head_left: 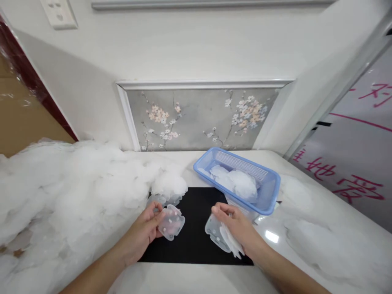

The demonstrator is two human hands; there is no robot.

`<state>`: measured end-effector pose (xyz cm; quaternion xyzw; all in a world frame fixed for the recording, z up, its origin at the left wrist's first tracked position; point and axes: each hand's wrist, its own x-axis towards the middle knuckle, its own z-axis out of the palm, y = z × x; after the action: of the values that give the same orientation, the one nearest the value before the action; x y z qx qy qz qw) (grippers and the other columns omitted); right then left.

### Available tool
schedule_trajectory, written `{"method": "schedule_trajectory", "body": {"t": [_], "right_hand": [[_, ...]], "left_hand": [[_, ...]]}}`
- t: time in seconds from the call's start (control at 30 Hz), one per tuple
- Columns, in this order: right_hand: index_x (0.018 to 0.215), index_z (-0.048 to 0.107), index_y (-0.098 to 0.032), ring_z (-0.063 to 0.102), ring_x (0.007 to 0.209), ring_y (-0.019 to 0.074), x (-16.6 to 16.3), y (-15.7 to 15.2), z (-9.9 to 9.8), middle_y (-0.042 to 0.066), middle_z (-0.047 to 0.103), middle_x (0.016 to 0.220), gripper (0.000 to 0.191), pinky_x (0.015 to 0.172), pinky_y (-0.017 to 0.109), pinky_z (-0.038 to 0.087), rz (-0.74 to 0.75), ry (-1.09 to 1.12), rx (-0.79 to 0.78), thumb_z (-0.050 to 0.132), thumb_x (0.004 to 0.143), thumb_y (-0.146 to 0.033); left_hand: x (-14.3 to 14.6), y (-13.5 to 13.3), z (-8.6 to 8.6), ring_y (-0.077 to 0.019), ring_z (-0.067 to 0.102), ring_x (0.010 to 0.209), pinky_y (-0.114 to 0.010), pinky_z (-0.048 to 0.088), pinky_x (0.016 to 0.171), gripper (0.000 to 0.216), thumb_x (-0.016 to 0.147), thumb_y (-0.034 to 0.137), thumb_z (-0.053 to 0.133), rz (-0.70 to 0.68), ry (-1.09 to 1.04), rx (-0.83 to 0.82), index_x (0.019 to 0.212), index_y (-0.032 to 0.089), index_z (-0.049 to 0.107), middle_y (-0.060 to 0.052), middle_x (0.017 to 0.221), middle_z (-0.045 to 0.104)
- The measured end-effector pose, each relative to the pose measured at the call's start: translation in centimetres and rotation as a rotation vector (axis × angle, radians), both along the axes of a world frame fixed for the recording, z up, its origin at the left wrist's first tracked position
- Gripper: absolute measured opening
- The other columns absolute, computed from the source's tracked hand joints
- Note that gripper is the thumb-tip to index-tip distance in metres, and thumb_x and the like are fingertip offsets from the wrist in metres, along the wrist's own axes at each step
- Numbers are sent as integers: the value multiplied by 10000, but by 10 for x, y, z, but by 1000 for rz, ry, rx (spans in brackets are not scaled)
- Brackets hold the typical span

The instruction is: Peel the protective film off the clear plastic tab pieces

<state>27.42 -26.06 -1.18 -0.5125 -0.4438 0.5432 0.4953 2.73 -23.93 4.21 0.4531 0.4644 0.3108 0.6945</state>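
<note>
My left hand (143,232) grips a translucent plastic piece with small pegs (171,221) over the left edge of a black mat (196,241). My right hand (237,228) is closed on a second translucent plastic piece (214,232) together with a few thin white sheets (231,243), above the mat's right part. The two hands are apart, about a hand's width between the pieces.
A large heap of white fluffy sheets (76,192) covers the table's left side. A blue plastic basket (266,179) holding more white sheets stands behind my right hand. More translucent pieces (159,200) lie by the heap. A white board with red writing (352,163) leans at right.
</note>
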Motion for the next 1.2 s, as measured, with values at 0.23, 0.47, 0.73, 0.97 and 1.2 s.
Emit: {"method": "schedule_trajectory", "body": {"t": [0.23, 0.47, 0.73, 0.97, 1.2], "right_hand": [[598, 353, -232, 430, 588, 149, -7, -6, -4, -23, 456, 635, 311, 561, 292, 361, 56, -397, 353, 606, 775, -268], [1271, 542, -284, 670, 962, 217, -15, -11, -20, 100, 557, 1356, 412, 725, 346, 558, 268, -689, 735, 410, 910, -137], [940, 718, -261, 694, 837, 254, -23, -14, -13, 97, 722, 1093, 207, 720, 387, 534, 243, -388, 516, 520, 919, -317], [987, 674, -187, 403, 458, 93, -13, -6, 7, -5, 626, 633, 477, 457, 230, 292, 121, 111, -78, 726, 698, -562], [1156, 637, -198, 388, 390, 74, -5, -6, 12, -44, 574, 538, 565, 396, 193, 293, 201, 273, -198, 746, 675, -473]], "left_hand": [[2, -1, 1, -294, 635, 1063, -460, 469, 903, 416, 903, 556, 455, -39, -270, -163, 1079, 187, 531, -144, 1212, 626], [3, -6, -2, -283, 660, 983, -479, 465, 900, 516, 908, 619, 356, -118, -314, -185, 1147, 186, 504, -131, 1128, 641], [7, -11, -5, -268, 639, 994, -468, 453, 925, 532, 901, 625, 361, -172, -134, -59, 1193, 194, 471, -140, 1117, 638], [-20, 12, -23, -310, 493, 1119, -488, 401, 946, 235, 825, 301, 593, -94, 951, 916, 1053, 242, 599, -86, 1174, 550], [-35, 32, -36, -227, 549, 840, -374, 474, 745, 99, 860, 198, 478, -236, 1331, 1181, 918, 192, 558, -62, 940, 568]]}}
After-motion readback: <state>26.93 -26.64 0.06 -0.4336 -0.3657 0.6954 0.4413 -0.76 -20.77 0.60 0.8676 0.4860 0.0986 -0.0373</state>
